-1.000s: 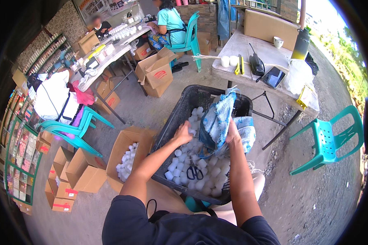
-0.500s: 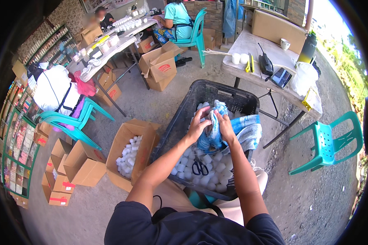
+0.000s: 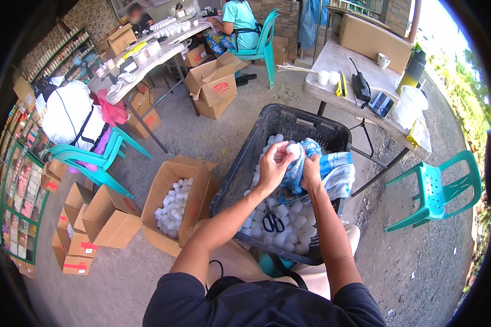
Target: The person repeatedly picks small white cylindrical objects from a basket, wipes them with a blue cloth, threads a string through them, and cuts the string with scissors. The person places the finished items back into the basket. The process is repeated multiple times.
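In front of me a black plastic crate point(image 3: 346, 136) holds many small white cylinders point(image 3: 295, 222), which look like candles. Above it, my left hand point(image 3: 271, 170) pinches one white cylinder point(image 3: 294, 151) between thumb and fingers. My right hand point(image 3: 311, 173) grips a blue and white cloth point(image 3: 337, 168) right beside that cylinder; the cloth's other end drapes over the crate's right rim. A pair of dark-handled scissors point(image 3: 273, 221) lies on the cylinders nearer to me.
A cardboard box point(image 3: 197, 199) of white cylinders stands left of the crate. At the right are a table point(image 3: 333, 56) with a radio point(image 3: 359, 82) and phone point(image 3: 381, 103), and a green chair point(image 3: 432, 191). Two people sit at the far table point(image 3: 169, 53).
The cylinder has come into view in my left hand, out of the cloth. My right hand and the cloth have shifted slightly right and down.
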Action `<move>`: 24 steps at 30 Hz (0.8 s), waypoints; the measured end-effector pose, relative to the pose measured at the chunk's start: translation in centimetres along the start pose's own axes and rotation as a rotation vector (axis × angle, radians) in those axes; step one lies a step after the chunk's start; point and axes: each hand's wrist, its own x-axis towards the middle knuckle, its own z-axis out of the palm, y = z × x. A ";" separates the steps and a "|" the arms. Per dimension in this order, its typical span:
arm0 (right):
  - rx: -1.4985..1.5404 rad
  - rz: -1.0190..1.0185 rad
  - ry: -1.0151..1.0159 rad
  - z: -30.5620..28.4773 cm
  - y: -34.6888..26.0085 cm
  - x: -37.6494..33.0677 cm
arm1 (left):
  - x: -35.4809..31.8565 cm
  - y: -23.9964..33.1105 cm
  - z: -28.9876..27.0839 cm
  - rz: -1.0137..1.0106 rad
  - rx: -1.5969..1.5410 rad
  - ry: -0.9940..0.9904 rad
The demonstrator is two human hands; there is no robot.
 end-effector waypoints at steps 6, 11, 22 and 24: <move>0.187 0.112 -0.232 0.7 -2.0 -1.8 | -0.3 0.2 -0.9 0.140 0.364 -0.086; 0.092 0.125 -0.191 0.2 -3.0 -2.0 | -0.4 -0.1 -0.7 0.107 0.493 -0.157; -0.068 0.010 -0.072 0.9 -2.0 -1.3 | 0.1 0.3 -1.1 0.135 0.137 -0.191; -0.107 -0.021 -0.059 0.2 -1.3 -0.8 | 0.2 0.0 -0.6 0.054 -0.008 -0.185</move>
